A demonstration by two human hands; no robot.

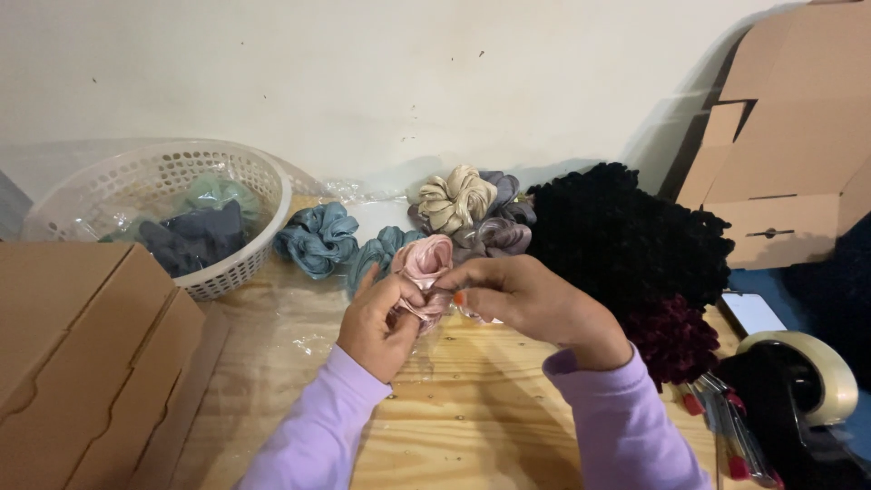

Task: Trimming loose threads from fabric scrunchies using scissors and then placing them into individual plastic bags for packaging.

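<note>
A pink satin scrunchie (422,263) is held up over the wooden table (472,426) between both my hands. My left hand (379,322) grips its lower left side. My right hand (526,304) pinches its right side, where a bit of clear plastic wrap shows. Just behind lie loose scrunchies: two blue ones (318,238), a cream one (456,198) and purple-grey ones (494,234).
A white plastic basket (240,263) with dark and green scrunchies sits at back left. Cardboard boxes stand at left (73,354) and right (789,136). A heap of black scrunchies (626,236), a maroon one (673,340), a tape dispenser (807,381) and a phone (753,313) are at right.
</note>
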